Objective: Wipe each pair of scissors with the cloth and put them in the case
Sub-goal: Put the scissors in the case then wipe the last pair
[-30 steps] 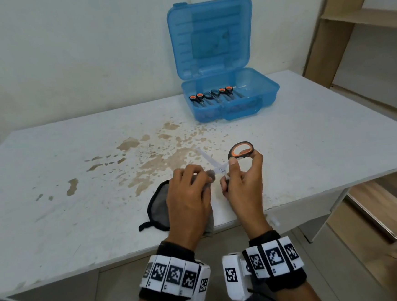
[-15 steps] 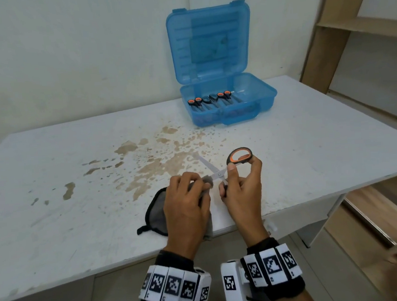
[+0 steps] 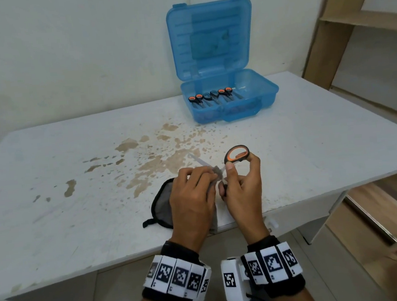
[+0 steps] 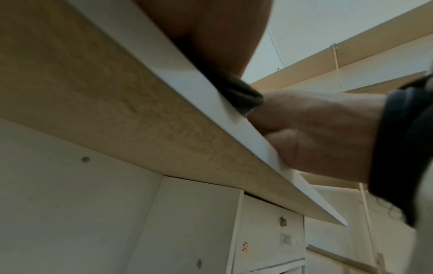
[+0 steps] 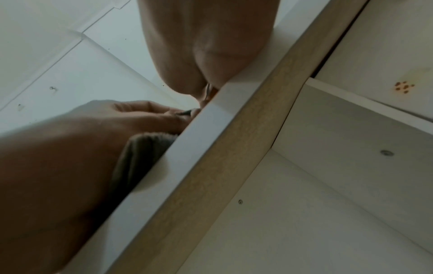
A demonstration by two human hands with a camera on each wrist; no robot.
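Note:
My right hand (image 3: 239,182) holds a pair of orange-and-black scissors (image 3: 236,154) by the handles, blades opened wide and pointing away to the left. My left hand (image 3: 193,191) pinches a grey cloth (image 3: 163,205) around one blade near the pivot. The cloth trails under my left palm to the table's front edge. At the back stands the open blue case (image 3: 266,90) with three pairs of scissors (image 3: 214,96) lying side by side inside. The wrist views show only the cloth (image 4: 239,92) and hand heels above the table edge.
The white table (image 3: 311,146) carries brown stains (image 3: 160,158) in the middle. A wooden shelf unit (image 3: 358,23) stands to the right, past the table's edge. Drawers (image 4: 269,231) sit under the tabletop.
The hands stay in the same place near the front edge. The left hand with the cloth has slid slightly along the blade, and the camera has tilted a little.

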